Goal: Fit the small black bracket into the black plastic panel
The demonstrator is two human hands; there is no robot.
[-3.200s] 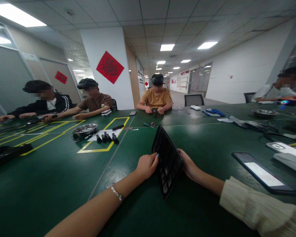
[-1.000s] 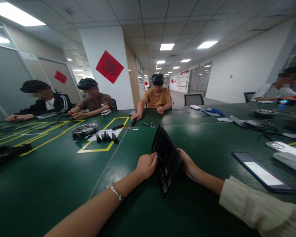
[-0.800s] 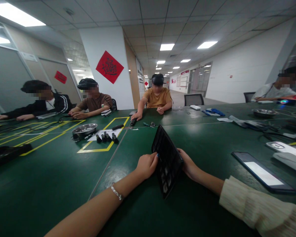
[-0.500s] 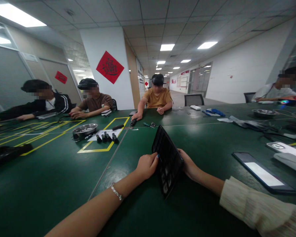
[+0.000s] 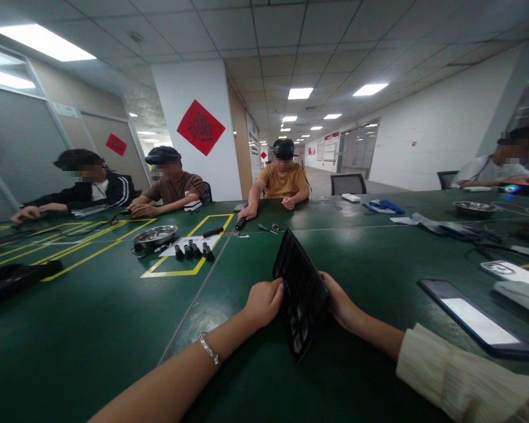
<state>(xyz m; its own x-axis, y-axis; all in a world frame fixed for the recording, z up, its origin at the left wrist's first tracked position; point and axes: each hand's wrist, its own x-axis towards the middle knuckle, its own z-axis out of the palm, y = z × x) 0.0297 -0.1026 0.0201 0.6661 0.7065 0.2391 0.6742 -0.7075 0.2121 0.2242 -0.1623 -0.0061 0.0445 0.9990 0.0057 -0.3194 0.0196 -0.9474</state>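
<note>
I have the tray point(image 5: 300, 291) tipped up on its near edge between both hands, I judge so that its compartments face me. My left hand point(image 5: 262, 302) is closed on its left side, fingertips on the face. My right hand point(image 5: 341, 305) clasps the back, its fingers hidden. The tray is in the near middle of the table point(image 5: 92, 317), just right of the seam. The phone point(image 5: 476, 317) lies flat toward the right edge, well apart.
</note>
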